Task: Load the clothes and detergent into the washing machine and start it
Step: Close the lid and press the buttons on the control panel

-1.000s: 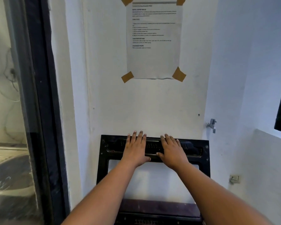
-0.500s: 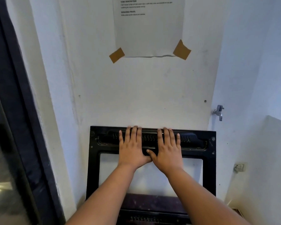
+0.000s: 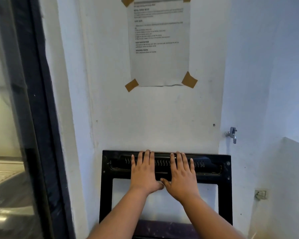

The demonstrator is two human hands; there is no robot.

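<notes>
The washing machine's black-framed lid (image 3: 223,187) stands raised against the white wall, its clear pane showing the wall behind. My left hand (image 3: 145,171) and my right hand (image 3: 181,175) lie flat, side by side, on the lid's upper bar, fingers spread and pointing up, thumbs nearly touching. Neither hand holds anything. The dark top edge of the washing machine (image 3: 162,228) shows at the bottom between my forearms. No clothes or detergent are in view.
A printed sheet (image 3: 160,42) is taped to the wall above the lid. A metal tap (image 3: 232,133) juts from the right wall, with a wall socket (image 3: 260,194) lower down. A dark-framed glass door (image 3: 33,118) fills the left.
The view tipped down half a second ago and has risen again, showing more of the taped sheet. Both hands stay flat on the lid's upper bar.
</notes>
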